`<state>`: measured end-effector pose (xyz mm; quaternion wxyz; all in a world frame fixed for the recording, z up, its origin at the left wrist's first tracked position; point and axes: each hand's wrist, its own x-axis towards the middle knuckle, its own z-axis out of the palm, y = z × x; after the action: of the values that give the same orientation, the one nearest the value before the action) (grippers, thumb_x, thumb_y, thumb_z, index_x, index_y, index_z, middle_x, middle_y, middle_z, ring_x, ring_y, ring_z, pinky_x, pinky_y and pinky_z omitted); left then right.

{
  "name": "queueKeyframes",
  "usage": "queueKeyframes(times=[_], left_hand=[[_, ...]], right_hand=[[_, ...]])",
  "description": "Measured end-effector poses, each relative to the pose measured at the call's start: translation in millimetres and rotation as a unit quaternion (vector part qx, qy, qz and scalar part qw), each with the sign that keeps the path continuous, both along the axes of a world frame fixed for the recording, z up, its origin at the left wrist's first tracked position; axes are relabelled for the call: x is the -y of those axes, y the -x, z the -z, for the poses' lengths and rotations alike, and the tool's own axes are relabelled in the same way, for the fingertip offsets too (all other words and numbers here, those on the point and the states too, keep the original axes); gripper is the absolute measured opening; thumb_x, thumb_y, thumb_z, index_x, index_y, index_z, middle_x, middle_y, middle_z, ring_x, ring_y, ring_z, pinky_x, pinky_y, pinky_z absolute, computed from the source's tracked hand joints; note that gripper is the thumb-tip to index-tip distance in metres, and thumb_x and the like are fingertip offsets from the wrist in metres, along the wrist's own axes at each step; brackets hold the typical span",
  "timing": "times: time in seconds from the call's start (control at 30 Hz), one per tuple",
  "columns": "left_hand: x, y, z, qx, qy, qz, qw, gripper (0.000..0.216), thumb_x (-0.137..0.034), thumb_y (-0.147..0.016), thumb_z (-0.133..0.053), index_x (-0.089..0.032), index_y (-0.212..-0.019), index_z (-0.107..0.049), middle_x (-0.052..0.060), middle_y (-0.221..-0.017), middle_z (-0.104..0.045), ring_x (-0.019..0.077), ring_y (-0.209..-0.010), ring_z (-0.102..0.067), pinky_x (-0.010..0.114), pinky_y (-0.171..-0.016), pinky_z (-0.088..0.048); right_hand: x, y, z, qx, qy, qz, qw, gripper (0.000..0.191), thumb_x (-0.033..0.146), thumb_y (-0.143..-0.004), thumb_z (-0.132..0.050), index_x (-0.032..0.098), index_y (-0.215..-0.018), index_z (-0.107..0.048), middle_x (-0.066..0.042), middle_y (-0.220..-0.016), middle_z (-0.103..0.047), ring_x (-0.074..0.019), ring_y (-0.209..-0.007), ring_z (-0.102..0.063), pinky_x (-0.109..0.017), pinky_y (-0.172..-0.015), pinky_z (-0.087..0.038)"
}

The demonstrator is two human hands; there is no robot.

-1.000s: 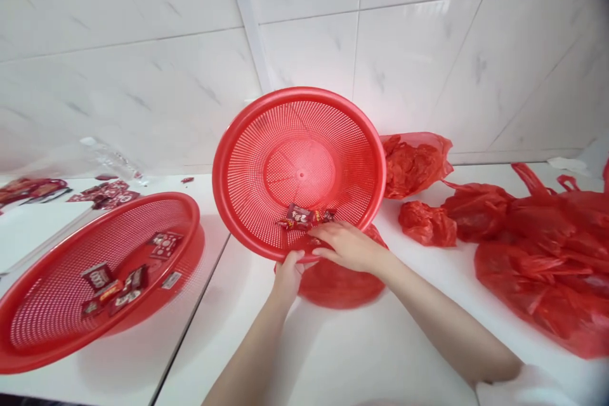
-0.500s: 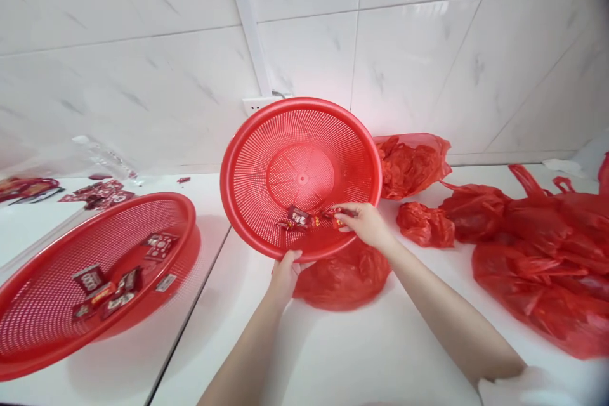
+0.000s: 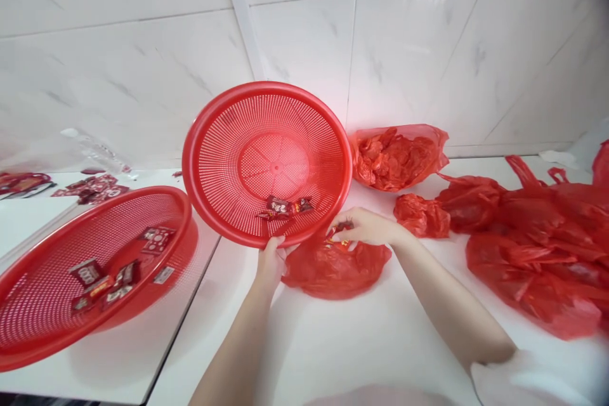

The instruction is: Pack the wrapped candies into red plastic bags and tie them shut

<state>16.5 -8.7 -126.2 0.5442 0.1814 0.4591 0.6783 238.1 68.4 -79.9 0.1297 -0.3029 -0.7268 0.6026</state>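
Note:
My left hand (image 3: 272,261) grips the near rim of a red perforated plastic basket (image 3: 223,117), tilted so its inside faces me. Several small wrapped candies (image 3: 278,205) lie at the low side of that basket. My right hand (image 3: 364,226) is closed on a red-and-yellow wrapped candy (image 3: 343,236), just outside the basket's right edge. Below it a red plastic bag (image 3: 339,276) sits on the white table, partly under the basket. The bag's contents cannot be made out.
A second red basket (image 3: 35,279) leans at the left with several wrapped candies (image 3: 88,271) in it. Red plastic bags (image 3: 537,254) crowd the right side. Another bag (image 3: 399,155) stands by the tiled wall (image 3: 404,63). Red packets (image 3: 92,189) lie at the far left.
My right hand has brought the candy out of the basket and over the red bag. My left hand has shifted the basket leftward, away from above the bag.

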Motion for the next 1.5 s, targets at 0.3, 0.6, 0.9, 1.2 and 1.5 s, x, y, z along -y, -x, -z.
queueKeyframes(times=[0.3, 0.6, 0.9, 1.2, 1.5], left_hand=[[0, -2, 0.7, 0.002, -0.005, -0.006, 1.000, 0.026, -0.019, -0.060, -0.068, -0.012, -0.085, -0.067, 0.008, -0.090, -0.075, 0.0290, -0.094, -0.070, 0.046, -0.093, -0.054], [0, -4, -1.0, 0.002, -0.011, -0.013, 1.000, 0.027, -0.017, -0.059, -0.068, -0.013, -0.086, -0.067, 0.007, -0.089, -0.075, 0.0281, -0.091, -0.070, 0.046, -0.090, -0.055], [-1, -2, 8.2, 0.001, -0.007, -0.009, 1.000, 0.029, -0.019, -0.060, -0.068, -0.012, -0.088, -0.067, 0.009, -0.093, -0.075, 0.0305, -0.095, -0.070, 0.047, -0.091, -0.054], [8, -17, 7.8, 0.014, 0.002, 0.041, 0.999, 0.038, -0.018, -0.060, -0.069, -0.014, -0.098, -0.066, 0.008, -0.095, -0.074, 0.0310, -0.102, -0.067, 0.044, -0.087, -0.055], [13, -30, 17.0, -0.006, 0.016, 0.060, 0.998, 0.043, -0.019, -0.058, -0.071, -0.015, -0.100, -0.065, 0.006, -0.087, -0.074, 0.0316, -0.100, -0.068, 0.044, -0.084, -0.056]], right_hand=[[6, 10, 2.1, 0.021, 0.007, -0.031, 0.999, 0.026, 0.025, -0.082, -0.057, 0.016, -0.103, -0.070, -0.006, -0.105, -0.068, -0.0178, -0.087, -0.067, -0.030, -0.071, -0.061], [3, 8, 3.5, 0.014, 0.010, 0.022, 1.000, 0.022, 0.034, -0.078, -0.065, 0.016, -0.090, -0.070, -0.003, -0.085, -0.068, -0.0157, -0.073, -0.064, -0.028, -0.061, -0.059], [4, 3, 1.0, 0.044, -0.067, 0.004, 0.997, 0.020, 0.033, -0.077, -0.066, 0.018, -0.089, -0.072, -0.003, -0.086, -0.073, -0.0184, -0.073, -0.068, -0.030, -0.066, -0.055], [14, 22, 7.5, 0.067, -0.377, 0.155, 0.911, 0.023, 0.030, -0.092, -0.054, 0.020, -0.110, -0.063, -0.009, -0.110, -0.069, -0.0206, -0.101, -0.064, -0.036, -0.091, -0.048], [-7, 24, 32.0, 0.072, -0.290, 0.206, 0.932, 0.031, 0.013, -0.086, -0.056, 0.018, -0.115, -0.066, -0.009, -0.107, -0.072, -0.0212, -0.101, -0.067, -0.037, -0.096, -0.047]])
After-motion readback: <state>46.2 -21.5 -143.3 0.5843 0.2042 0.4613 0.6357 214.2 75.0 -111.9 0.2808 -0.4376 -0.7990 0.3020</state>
